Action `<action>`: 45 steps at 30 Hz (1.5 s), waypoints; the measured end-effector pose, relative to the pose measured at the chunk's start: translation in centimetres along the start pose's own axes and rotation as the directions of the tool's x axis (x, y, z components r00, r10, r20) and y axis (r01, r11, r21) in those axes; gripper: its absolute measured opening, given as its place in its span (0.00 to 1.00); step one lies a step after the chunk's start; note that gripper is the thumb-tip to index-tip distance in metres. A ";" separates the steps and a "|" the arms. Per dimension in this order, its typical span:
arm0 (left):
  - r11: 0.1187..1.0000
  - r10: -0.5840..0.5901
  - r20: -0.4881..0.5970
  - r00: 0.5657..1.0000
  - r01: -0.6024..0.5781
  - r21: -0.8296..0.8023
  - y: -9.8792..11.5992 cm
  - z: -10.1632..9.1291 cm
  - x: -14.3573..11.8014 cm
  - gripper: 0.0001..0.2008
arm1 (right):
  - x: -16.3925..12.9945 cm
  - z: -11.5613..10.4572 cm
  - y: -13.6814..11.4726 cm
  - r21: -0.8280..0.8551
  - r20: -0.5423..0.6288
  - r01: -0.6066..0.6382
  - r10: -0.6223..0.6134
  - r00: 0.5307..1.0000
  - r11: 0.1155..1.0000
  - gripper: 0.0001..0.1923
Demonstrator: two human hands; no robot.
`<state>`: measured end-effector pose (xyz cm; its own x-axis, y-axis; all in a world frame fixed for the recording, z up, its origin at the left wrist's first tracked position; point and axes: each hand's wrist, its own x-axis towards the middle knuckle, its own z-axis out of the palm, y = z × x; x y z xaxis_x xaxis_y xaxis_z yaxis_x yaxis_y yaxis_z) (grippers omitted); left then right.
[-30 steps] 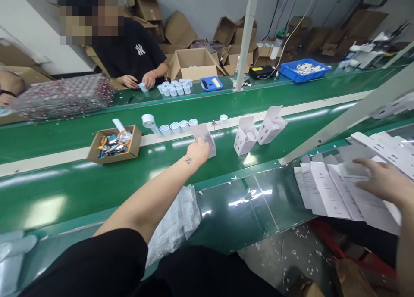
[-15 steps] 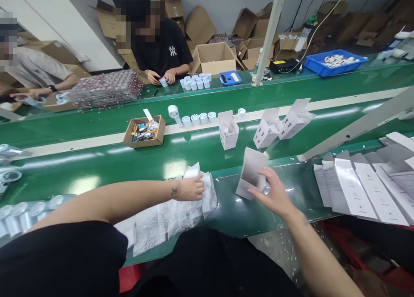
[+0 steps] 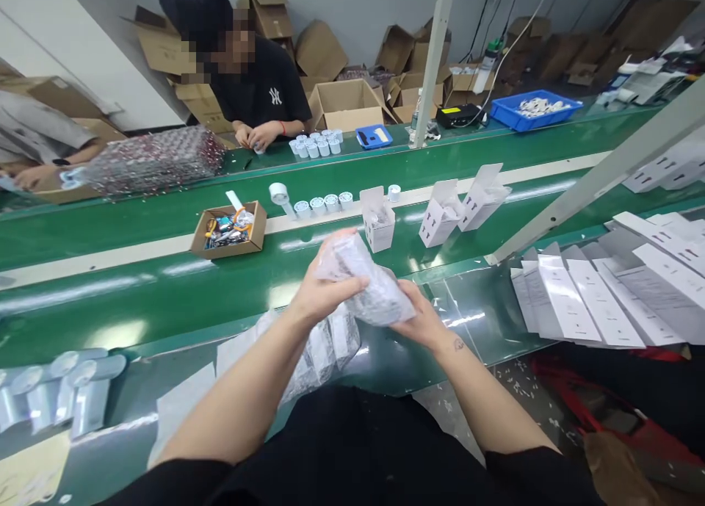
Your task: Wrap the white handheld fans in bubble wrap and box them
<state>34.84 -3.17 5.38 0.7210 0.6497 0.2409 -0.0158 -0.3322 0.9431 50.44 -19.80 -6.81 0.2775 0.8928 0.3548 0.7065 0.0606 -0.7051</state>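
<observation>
My left hand (image 3: 322, 289) grips a bubble-wrapped packet (image 3: 377, 289) in front of me, thumb across its near face. At the packet's right end, my right hand (image 3: 421, 315) is closed round a white box, mostly hidden behind the wrap, with only a greyish edge showing. What lies inside the wrap is blurred. Under my left forearm, more bubble-wrapped packets (image 3: 333, 341) lie side by side on the bench. Beyond my hands stands an open white box (image 3: 380, 230) with a wrapped item in it. Two similar filled boxes (image 3: 440, 223) stand to its right.
Flat white cartons (image 3: 578, 300) are stacked at right, by a slanted metal post (image 3: 551, 216). A cardboard tray of small parts (image 3: 256, 241) sits left of centre. Pale blue plastic parts (image 3: 91, 396) lie at left. Across the bench, a person in black (image 3: 258, 87) handles a small part.
My left hand has lifted a bubble-wrapped packet from the row and brought it up to my right hand. The white box is now largely covered by it. The view has shifted slightly.
</observation>
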 end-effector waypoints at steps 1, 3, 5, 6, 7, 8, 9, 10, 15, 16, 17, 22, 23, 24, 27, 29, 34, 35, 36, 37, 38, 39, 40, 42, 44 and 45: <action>0.999 -0.002 -0.076 0.997 -0.001 -0.039 -0.8 0.8 -0.1 0.34 | 0.0 -0.1 0.0 -0.007 0.004 -0.048 0.048 0.999 0.999 0.35; 1.000 -0.016 -0.179 0.984 0.013 -0.019 -2.4 2.0 -0.8 0.29 | -0.1 -0.4 0.1 -0.023 0.010 -0.162 0.162 0.987 0.987 0.37; 0.994 -0.036 -0.236 0.971 0.059 0.091 -3.4 2.6 -1.7 0.25 | -0.2 -0.4 0.3 -0.021 0.026 -0.215 0.216 0.976 0.976 0.38; 0.980 -0.038 -0.247 0.968 0.085 0.182 -3.4 2.8 -2.2 0.23 | -0.2 -0.4 0.5 -0.017 0.035 -0.222 0.222 0.974 0.975 0.37; 0.946 -0.031 -0.225 0.974 0.101 0.306 -3.1 3.0 -2.6 0.20 | -0.2 -0.3 0.7 -0.012 0.035 -0.224 0.225 0.974 0.974 0.37; 0.883 -0.029 -0.156 0.987 0.099 0.458 -2.4 3.3 -2.8 0.19 | -0.1 -0.2 0.9 -0.004 0.030 -0.229 0.229 0.973 0.973 0.37; 0.787 -0.049 -0.039 0.998 0.063 0.614 -1.5 3.7 -2.8 0.17 | -0.1 -0.1 1.1 0.008 0.016 -0.242 0.242 0.970 0.970 0.37; 0.672 -0.100 0.109 0.989 -0.014 0.740 -0.4 4.0 -2.6 0.16 | -0.1 0.0 1.4 0.025 -0.001 -0.261 0.261 0.965 0.965 0.38; 0.475 -0.386 0.614 0.688 -0.422 0.772 4.1 4.5 2.2 0.16 | -0.4 -0.6 2.4 0.167 -0.008 -0.215 0.219 0.976 0.962 0.37; 0.495 -0.418 0.630 0.654 -0.418 0.762 4.5 4.5 3.3 0.16 | -0.6 -0.7 2.4 0.178 0.009 -0.171 0.172 0.985 0.969 0.36; 0.505 -0.459 0.623 0.633 -0.392 0.769 4.6 4.6 4.1 0.17 | -0.7 -0.8 2.3 0.177 0.031 -0.131 0.128 0.991 0.975 0.35; 0.352 -0.510 0.497 0.702 -0.357 0.865 3.7 6.7 3.0 0.24 | -1.1 -0.8 2.2 0.205 0.053 -0.155 0.147 0.988 0.966 0.34; 0.329 -0.436 0.537 0.722 -0.428 0.842 3.3 7.2 1.9 0.24 | -1.2 -0.8 2.3 0.220 0.032 -0.182 0.180 0.983 0.958 0.36; 0.314 -0.342 0.599 0.724 -0.512 0.799 2.8 7.6 0.8 0.23 | -1.3 -0.8 2.4 0.230 0.016 -0.207 0.209 0.978 0.951 0.37; 0.290 -0.125 0.744 0.656 -0.694 0.660 0.4 8.3 -2.2 0.20 | -1.7 -1.0 2.2 0.237 0.013 -0.269 0.274 0.962 0.933 0.39; 0.282 -0.118 0.758 0.641 -0.711 0.645 -1.8 8.7 -3.1 0.14 | -1.9 -1.8 1.7 0.263 0.087 -0.277 0.264 0.961 0.924 0.40; 0.298 -0.157 0.745 0.649 -0.688 0.662 -4.6 9.8 -2.9 0.14 | -3.3 -10.9 2.6 0.094 -0.090 -0.327 0.335 0.938 0.940 0.26; 0.305 -0.169 0.735 0.657 -0.674 0.673 -4.3 9.7 -2.7 0.15 | -3.7 -13.7 3.5 0.017 -0.342 -0.435 0.414 0.844 0.900 0.23; 0.313 -0.185 0.717 0.672 -0.651 0.691 -3.8 9.4 -2.4 0.15 | -4.1 -16.4 4.7 -0.071 -0.538 -0.564 0.445 0.716 0.823 0.24; 0.320 -0.203 0.691 0.694 -0.620 0.717 -3.2 8.8 -2.0 0.14 | -4.5 -18.8 6.0 -0.169 -0.642 -0.672 0.436 0.630 0.721 0.29; 0.320 -0.226 0.654 0.722 -0.579 0.750 -2.6 8.0 -1.4 0.13 | -4.6 -20.7 7.4 -0.239 -0.663 -0.752 0.462 0.589 0.614 0.35; 0.311 -0.252 0.607 0.754 -0.531 0.788 -2.1 7.1 -0.8 0.11 | -4.6 -22.0 8.7 -0.287 -0.640 -0.808 0.525 0.561 0.514 0.41; 0.288 -0.280 0.551 0.786 -0.478 0.830 -1.8 6.0 0.1 0.09 | -4.5 -22.6 9.8 -0.353 -0.584 -0.831 0.593 0.555 0.431 0.45; 0.223 -0.329 0.424 0.844 -0.367 0.903 -1.8 3.6 2.1 0.11 | -4.0 -22.3 11.2 -0.480 -0.451 -0.816 0.707 0.544 0.322 0.45; 0.162 -0.361 0.300 0.883 -0.257 0.953 -2.8 1.3 4.3 0.13 | -3.6 -20.7 11.4 -0.576 -0.388 -0.776 0.750 0.536 0.257 0.41; 0.143 -0.371 0.248 0.895 -0.209 0.967 -3.7 0.3 5.3 0.13 | -3.5 -19.8 11.2 -0.603 -0.386 -0.763 0.751 0.536 0.234 0.39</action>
<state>38.92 1.28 3.09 0.8231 0.5347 -0.1914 0.5169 -0.8450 -0.1373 70.27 -31.08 -3.82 0.9306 0.3516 -0.1022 0.3464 -0.9358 -0.0652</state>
